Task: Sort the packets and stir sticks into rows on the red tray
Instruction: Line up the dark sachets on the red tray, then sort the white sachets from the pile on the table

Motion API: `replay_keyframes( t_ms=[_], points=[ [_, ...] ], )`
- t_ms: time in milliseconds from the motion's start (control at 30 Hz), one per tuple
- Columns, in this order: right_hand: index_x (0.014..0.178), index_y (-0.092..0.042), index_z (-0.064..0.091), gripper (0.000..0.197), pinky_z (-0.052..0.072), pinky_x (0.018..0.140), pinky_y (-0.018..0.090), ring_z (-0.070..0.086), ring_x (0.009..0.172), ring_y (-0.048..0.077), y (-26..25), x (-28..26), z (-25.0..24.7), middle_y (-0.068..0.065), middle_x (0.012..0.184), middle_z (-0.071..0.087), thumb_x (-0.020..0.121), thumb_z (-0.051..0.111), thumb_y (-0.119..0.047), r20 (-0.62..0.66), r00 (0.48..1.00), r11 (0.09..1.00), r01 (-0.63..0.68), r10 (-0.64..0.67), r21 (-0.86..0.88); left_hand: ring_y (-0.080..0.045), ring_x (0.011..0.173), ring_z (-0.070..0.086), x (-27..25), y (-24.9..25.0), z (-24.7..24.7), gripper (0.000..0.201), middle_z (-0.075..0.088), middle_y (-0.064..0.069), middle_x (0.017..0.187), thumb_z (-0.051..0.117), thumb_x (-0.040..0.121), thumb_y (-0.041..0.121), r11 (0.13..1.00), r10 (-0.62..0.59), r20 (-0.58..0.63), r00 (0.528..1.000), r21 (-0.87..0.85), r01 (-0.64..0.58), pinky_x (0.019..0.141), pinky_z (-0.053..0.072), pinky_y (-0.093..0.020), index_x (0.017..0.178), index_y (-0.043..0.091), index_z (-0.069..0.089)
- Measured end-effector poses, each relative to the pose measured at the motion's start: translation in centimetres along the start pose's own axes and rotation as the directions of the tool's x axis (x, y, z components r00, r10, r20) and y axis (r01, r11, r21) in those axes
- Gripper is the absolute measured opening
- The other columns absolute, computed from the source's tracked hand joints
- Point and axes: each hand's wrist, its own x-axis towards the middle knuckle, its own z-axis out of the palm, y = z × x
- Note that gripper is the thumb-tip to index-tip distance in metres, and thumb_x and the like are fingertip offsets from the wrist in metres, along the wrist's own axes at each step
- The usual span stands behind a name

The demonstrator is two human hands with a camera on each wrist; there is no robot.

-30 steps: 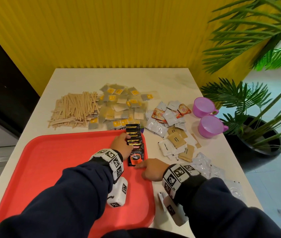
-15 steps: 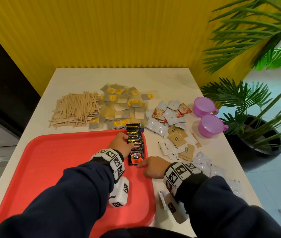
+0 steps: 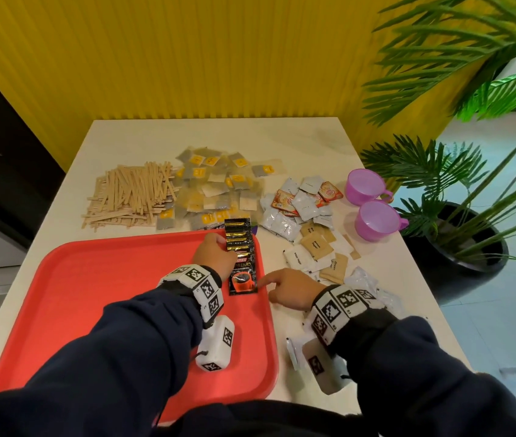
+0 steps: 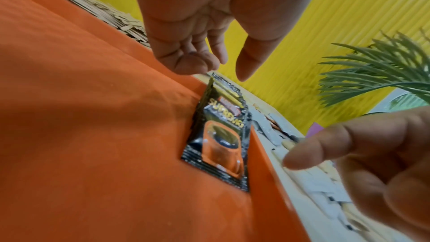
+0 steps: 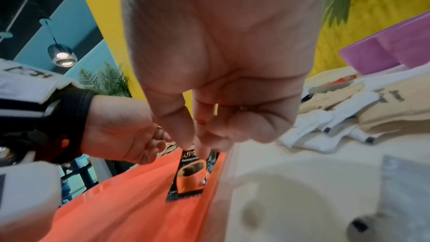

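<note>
A red tray (image 3: 108, 294) lies at the table's near left. Several black coffee packets (image 3: 244, 280) overlap in one column along its right side; their far end sticks out past the tray's far rim. My left hand (image 3: 217, 247) is at the column's left edge, and the left wrist view shows my left hand (image 4: 221, 70) with relaxed fingers, thumb apart, over the packets' (image 4: 221, 144) far end, pinching nothing. My right hand (image 3: 269, 283) points its index finger at the nearest packet's right corner; in the right wrist view my right hand (image 5: 200, 146) has that fingertip on the packet (image 5: 190, 178).
Beyond the tray lie a pile of wooden stir sticks (image 3: 130, 197), yellow-tagged tea bags (image 3: 215, 190), and white and brown sugar packets (image 3: 307, 241). Clear packets (image 3: 367, 285) lie behind my right wrist. Two purple cups (image 3: 373, 220) stand at the right edge, a potted plant (image 3: 471, 247) beyond it.
My right hand has shifted right and forward, its index finger going from below the nearest packet's near edge to its right corner. My left hand has stayed beside the column.
</note>
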Motion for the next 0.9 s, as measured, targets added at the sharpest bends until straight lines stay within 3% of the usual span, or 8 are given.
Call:
replay_keyframes(
  t_ms=[67, 133, 200, 300, 467, 667, 800, 900],
  points=[
    [0.118, -0.019, 0.060, 0.035, 0.037, 0.060, 0.016, 0.054, 0.084, 0.014, 1.2, -0.6, -0.3, -0.003, 0.097, 0.058, 0.084, 0.054, -0.012, -0.054, 0.998, 1.000, -0.025, 0.026, 0.012, -0.018, 0.071, 0.051, -0.5, 0.5, 0.2, 0.021, 0.052, -0.001, 0.084, 0.058, 0.085, 0.012, 1.000, 0.030, 0.027, 0.999, -0.006, -0.030, 0.063, 0.036, -0.026, 0.101, 0.017, 0.045],
    [0.114, -0.018, 0.058, 0.034, 0.033, 0.055, 0.017, 0.051, 0.080, 0.015, 2.6, -1.3, -0.4, -0.009, 0.078, 0.049, 0.080, 0.059, -0.013, -0.066, 0.996, 0.995, -0.057, 0.052, -0.081, -0.016, 0.061, 0.050, -1.1, 1.2, 0.7, 0.018, 0.051, -0.001, 0.078, 0.057, 0.085, 0.010, 0.999, 0.051, 0.083, 0.995, -0.022, -0.049, 0.054, 0.037, -0.027, 0.097, 0.017, 0.046],
    [0.115, -0.020, 0.055, 0.041, 0.039, 0.061, 0.019, 0.049, 0.086, 0.016, 3.8, -2.2, 0.0, -0.005, 0.088, 0.050, 0.076, 0.066, -0.017, -0.038, 0.996, 0.972, -0.084, 0.077, -0.217, -0.017, 0.060, 0.050, -1.7, 1.9, 1.4, 0.015, 0.051, 0.000, 0.075, 0.057, 0.085, 0.008, 0.997, 0.069, 0.150, 0.986, -0.037, -0.064, 0.054, 0.039, -0.026, 0.093, 0.017, 0.047],
    [0.121, -0.027, 0.048, 0.060, 0.045, 0.083, 0.033, 0.043, 0.105, 0.022, 5.1, -3.5, 1.2, 0.001, 0.114, 0.046, 0.068, 0.077, -0.028, 0.012, 0.994, 0.911, -0.098, 0.112, -0.399, -0.020, 0.075, 0.051, -2.6, 2.5, 2.7, 0.014, 0.052, -0.002, 0.084, 0.059, 0.084, 0.008, 0.993, 0.120, 0.225, 0.967, -0.034, -0.115, 0.067, 0.039, -0.025, 0.094, 0.014, 0.052],
    [0.128, -0.028, 0.042, 0.080, 0.039, 0.090, 0.039, 0.035, 0.116, 0.026, 5.4, -4.7, 2.9, 0.002, 0.124, 0.037, 0.060, 0.083, -0.036, 0.039, 0.999, 0.809, -0.003, 0.032, -0.587, -0.018, 0.084, 0.049, -4.0, 3.2, 4.2, 0.022, 0.044, 0.007, 0.077, 0.062, 0.083, 0.011, 0.984, 0.166, 0.289, 0.943, 0.016, -0.178, 0.075, 0.039, -0.024, 0.105, 0.010, 0.058],
    [0.119, -0.018, 0.053, 0.058, 0.041, 0.084, 0.035, 0.039, 0.110, 0.027, 5.5, -4.9, 3.7, 0.005, 0.119, 0.040, 0.068, 0.079, -0.030, -0.028, 0.998, 0.771, 0.020, -0.049, -0.637, -0.018, 0.080, 0.050, -4.7, 3.6, 4.9, 0.015, 0.046, 0.006, 0.074, 0.063, 0.082, 0.009, 0.975, 0.208, 0.308, 0.928, 0.011, -0.222, 0.064, 0.040, -0.024, 0.094, 0.016, 0.056],
    [0.114, -0.016, 0.060, 0.034, 0.040, 0.081, 0.036, 0.040, 0.109, 0.030, 5.7, -5.0, 3.5, 0.007, 0.116, 0.047, 0.081, 0.064, -0.024, -0.075, 0.992, 0.801, 0.035, -0.099, -0.598, -0.012, 0.067, 0.049, -5.1, 3.8, 4.9, 0.015, 0.047, 0.005, 0.072, 0.064, 0.083, 0.010, 0.974, 0.223, 0.339, 0.914, -0.046, -0.220, 0.057, 0.038, -0.019, 0.095, 0.014, 0.056],
    [0.103, -0.011, 0.066, 0.021, 0.035, 0.078, 0.031, 0.049, 0.102, 0.030, 5.4, -5.4, 2.0, 0.011, 0.105, 0.060, 0.088, 0.052, -0.017, -0.123, 0.982, 0.894, 0.075, -0.144, -0.442, -0.005, 0.068, 0.049, -5.8, 4.2, 4.6, 0.020, 0.049, 0.006, 0.077, 0.066, 0.085, 0.021, 0.970, 0.239, 0.498, 0.833, -0.162, -0.181, 0.057, 0.036, -0.016, 0.103, 0.016, 0.056]
  ],
)
